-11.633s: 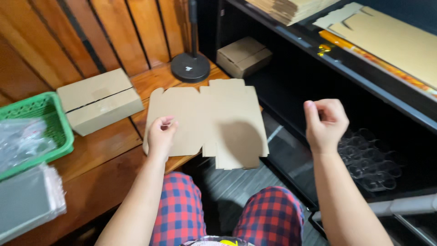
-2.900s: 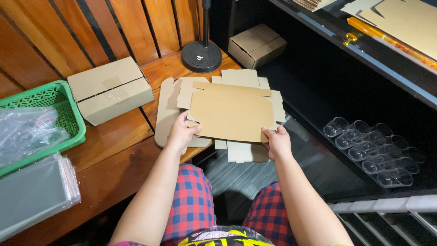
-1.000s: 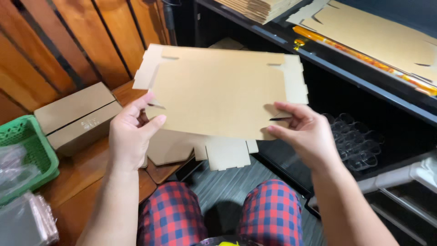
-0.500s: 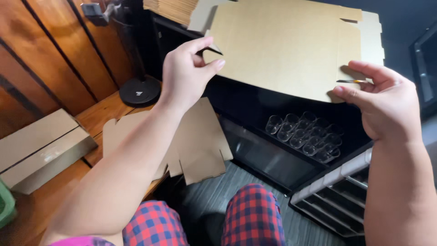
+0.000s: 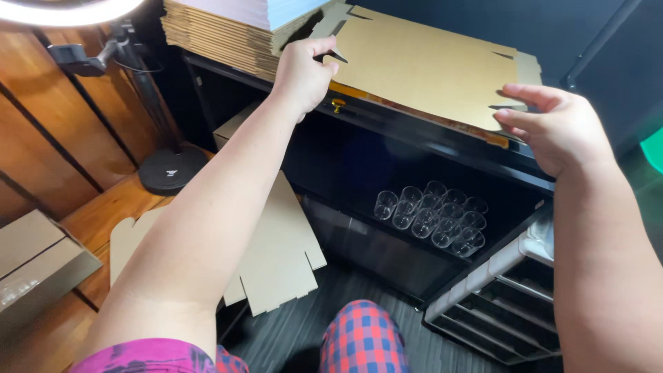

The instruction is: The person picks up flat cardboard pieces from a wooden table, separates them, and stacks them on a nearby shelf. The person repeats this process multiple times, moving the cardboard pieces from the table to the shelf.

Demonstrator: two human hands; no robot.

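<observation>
Both my arms reach up and forward: my left hand [image 5: 302,72] pinches the cardboard sheet [image 5: 428,72] at its left edge, my right hand [image 5: 556,128] grips its right edge, holding it flat over the black shelf [image 5: 442,138]

I see matt brown cardboard in the flat box blank [image 5: 428,72], in the stack of sheets [image 5: 221,34] and in the blank on the desk [image 5: 276,255]. The desk [image 5: 103,207] is smooth varnished wood. The cups [image 5: 435,217] are clear glossy plastic, and the shelf [image 5: 414,131] is glossy black.
</observation>
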